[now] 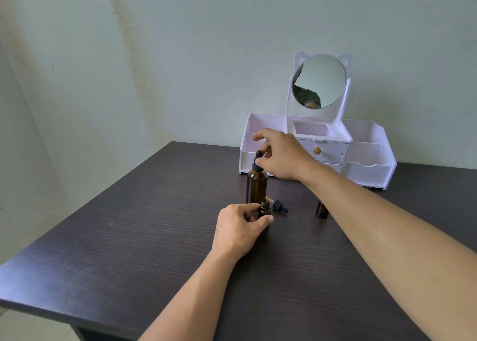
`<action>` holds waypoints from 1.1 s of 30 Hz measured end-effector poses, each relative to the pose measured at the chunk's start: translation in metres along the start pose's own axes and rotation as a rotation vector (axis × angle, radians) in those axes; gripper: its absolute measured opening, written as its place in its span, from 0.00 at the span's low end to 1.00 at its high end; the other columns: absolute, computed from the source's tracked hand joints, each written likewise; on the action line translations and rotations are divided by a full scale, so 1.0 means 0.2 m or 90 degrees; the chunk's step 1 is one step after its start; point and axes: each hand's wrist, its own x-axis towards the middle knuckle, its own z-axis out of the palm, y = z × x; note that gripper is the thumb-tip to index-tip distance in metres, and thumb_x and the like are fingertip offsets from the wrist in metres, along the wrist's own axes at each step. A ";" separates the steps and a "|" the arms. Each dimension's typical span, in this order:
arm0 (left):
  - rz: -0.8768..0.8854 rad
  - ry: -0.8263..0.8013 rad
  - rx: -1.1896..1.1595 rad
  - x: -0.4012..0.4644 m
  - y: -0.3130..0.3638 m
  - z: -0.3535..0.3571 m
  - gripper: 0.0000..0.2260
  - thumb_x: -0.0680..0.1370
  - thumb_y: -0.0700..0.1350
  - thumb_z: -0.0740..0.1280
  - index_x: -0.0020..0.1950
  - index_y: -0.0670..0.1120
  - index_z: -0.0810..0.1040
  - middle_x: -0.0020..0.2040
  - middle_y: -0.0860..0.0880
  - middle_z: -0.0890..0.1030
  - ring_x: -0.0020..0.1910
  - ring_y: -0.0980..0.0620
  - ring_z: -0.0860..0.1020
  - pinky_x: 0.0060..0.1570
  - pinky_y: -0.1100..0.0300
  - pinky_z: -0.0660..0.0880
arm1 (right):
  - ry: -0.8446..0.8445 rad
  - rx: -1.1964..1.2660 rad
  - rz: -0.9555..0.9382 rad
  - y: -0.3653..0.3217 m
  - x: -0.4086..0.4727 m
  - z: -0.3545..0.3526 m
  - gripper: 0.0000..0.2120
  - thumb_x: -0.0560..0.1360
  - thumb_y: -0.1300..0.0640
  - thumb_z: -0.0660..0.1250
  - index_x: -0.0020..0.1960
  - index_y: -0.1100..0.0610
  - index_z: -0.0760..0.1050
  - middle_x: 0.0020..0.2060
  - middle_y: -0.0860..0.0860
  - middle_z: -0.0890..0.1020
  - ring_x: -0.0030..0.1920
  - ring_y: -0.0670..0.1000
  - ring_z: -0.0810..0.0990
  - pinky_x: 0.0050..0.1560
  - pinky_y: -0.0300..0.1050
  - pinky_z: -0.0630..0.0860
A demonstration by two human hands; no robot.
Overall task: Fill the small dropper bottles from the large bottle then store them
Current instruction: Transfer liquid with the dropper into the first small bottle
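Large bottle (256,186): right hand (282,155) pinches its dropper cap; left hand (238,228) grips the open small bottle (265,208) just in front; lift straight, avoid drips.

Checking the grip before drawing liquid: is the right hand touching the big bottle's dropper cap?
Touching. The head view shows the right hand pinching the dropper cap atop the large bottle.

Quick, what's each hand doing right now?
Left hand: holding the small open bottle on the table.
Right hand: pinching the dropper cap on the large bottle.
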 end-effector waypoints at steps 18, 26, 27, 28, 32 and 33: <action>-0.010 0.000 -0.006 0.00 0.01 0.00 0.22 0.72 0.55 0.74 0.64 0.50 0.79 0.34 0.56 0.78 0.32 0.61 0.75 0.35 0.72 0.69 | 0.012 0.021 0.054 0.05 -0.05 -0.02 0.25 0.71 0.58 0.69 0.67 0.53 0.69 0.54 0.51 0.81 0.52 0.52 0.80 0.56 0.49 0.77; 0.006 -0.002 -0.006 -0.02 0.03 -0.01 0.13 0.72 0.52 0.74 0.56 0.53 0.83 0.32 0.54 0.78 0.31 0.60 0.74 0.39 0.61 0.77 | -0.111 -0.131 0.159 0.20 -0.26 0.13 0.19 0.70 0.53 0.73 0.60 0.54 0.75 0.54 0.53 0.81 0.54 0.54 0.79 0.54 0.50 0.77; 0.009 -0.005 -0.006 -0.02 0.03 -0.01 0.11 0.72 0.52 0.74 0.54 0.54 0.83 0.32 0.54 0.78 0.31 0.59 0.74 0.40 0.58 0.78 | -0.111 -0.145 0.157 0.20 -0.28 0.15 0.20 0.70 0.51 0.73 0.60 0.53 0.74 0.54 0.52 0.80 0.54 0.54 0.78 0.53 0.49 0.77; 0.012 -0.007 -0.006 -0.02 0.03 -0.01 0.10 0.72 0.52 0.74 0.53 0.54 0.83 0.32 0.53 0.78 0.31 0.59 0.74 0.41 0.56 0.78 | -0.108 -0.156 0.157 0.21 -0.30 0.17 0.20 0.71 0.50 0.73 0.60 0.53 0.73 0.54 0.52 0.80 0.54 0.54 0.78 0.52 0.49 0.77; 0.011 -0.003 -0.008 -0.02 0.02 -0.01 0.15 0.72 0.52 0.74 0.58 0.52 0.82 0.33 0.54 0.78 0.32 0.59 0.74 0.40 0.60 0.77 | -0.072 -0.166 0.173 0.23 -0.31 0.17 0.17 0.72 0.54 0.72 0.58 0.53 0.73 0.53 0.52 0.80 0.52 0.55 0.78 0.51 0.50 0.78; 0.010 0.000 -0.010 -0.01 0.02 -0.01 0.17 0.72 0.53 0.74 0.59 0.51 0.82 0.33 0.54 0.78 0.32 0.60 0.75 0.39 0.62 0.77 | -0.052 -0.165 0.178 0.23 -0.30 0.15 0.15 0.71 0.56 0.71 0.56 0.53 0.74 0.52 0.53 0.81 0.51 0.55 0.78 0.50 0.50 0.78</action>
